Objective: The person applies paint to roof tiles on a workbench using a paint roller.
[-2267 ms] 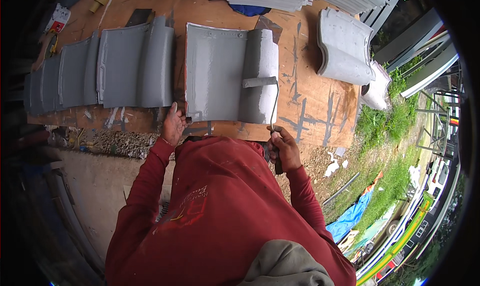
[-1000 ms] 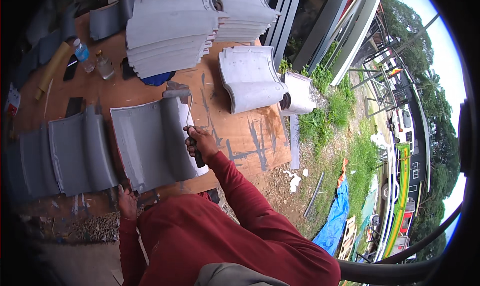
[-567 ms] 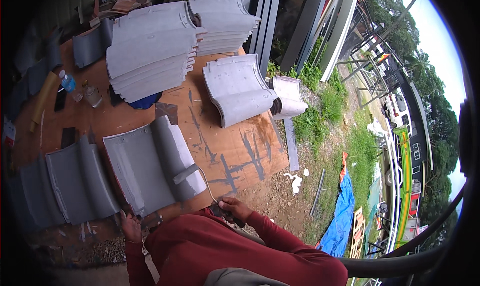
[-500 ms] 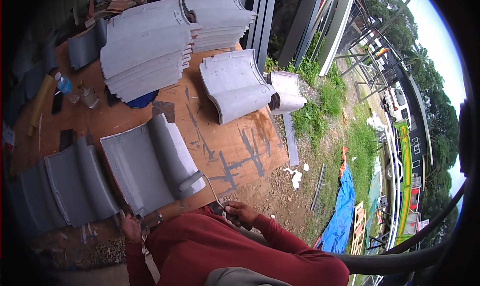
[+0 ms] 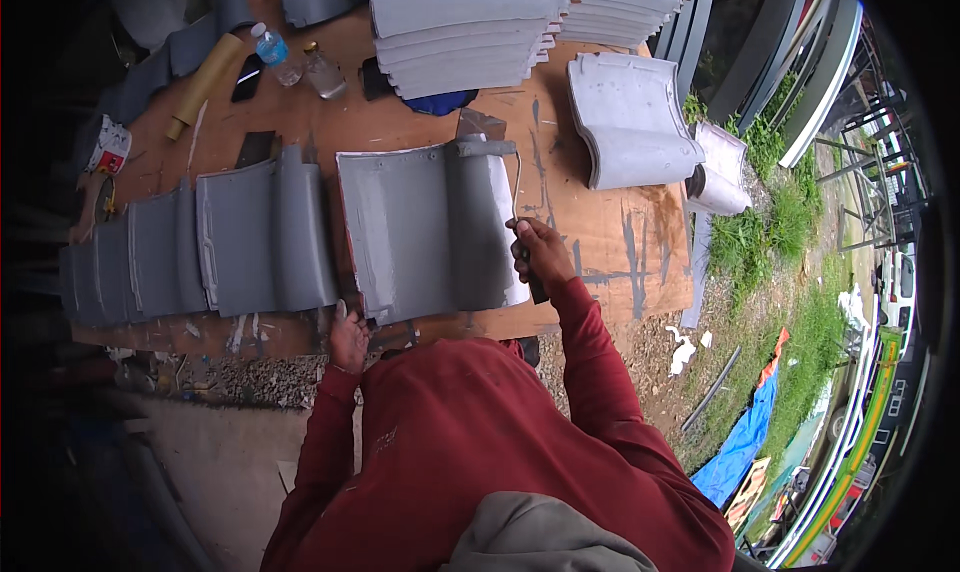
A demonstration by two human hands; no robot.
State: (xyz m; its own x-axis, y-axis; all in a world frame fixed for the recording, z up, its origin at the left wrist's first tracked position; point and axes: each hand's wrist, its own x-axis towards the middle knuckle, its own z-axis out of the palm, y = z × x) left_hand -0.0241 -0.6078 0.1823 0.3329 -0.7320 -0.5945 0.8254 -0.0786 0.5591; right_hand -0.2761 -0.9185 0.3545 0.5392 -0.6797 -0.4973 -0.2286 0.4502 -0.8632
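Observation:
In front of me on the table lies a curved roof tile [image 5: 410,232], mostly coated grey, with a pale strip along its right edge. My right hand [image 5: 545,255] is closed around the dark handle of a paint roller. The small grey roller [image 5: 485,148] rests at the tile's far right corner, its thin wire bent back toward my hand. My left hand [image 5: 349,340] is at the tile's near left corner by the table edge, its fingers apart and seemingly touching the corner. To the left stands a row of grey-coated tiles [image 5: 240,242].
Stacked pale tiles [image 5: 460,37] stand at the back, more pale tiles [image 5: 635,117] at the right. A plastic bottle [image 5: 275,57], a glass bottle [image 5: 323,75], a phone [image 5: 247,78], a yellowish tube [image 5: 203,87] and a white-red container [image 5: 108,147] lie far left on the plywood table [image 5: 620,292].
The roller has gone from the tile's near right end to its far right corner, my right arm reaching forward. My view has turned, so the scene sits differently. My left hand stays by the near corner.

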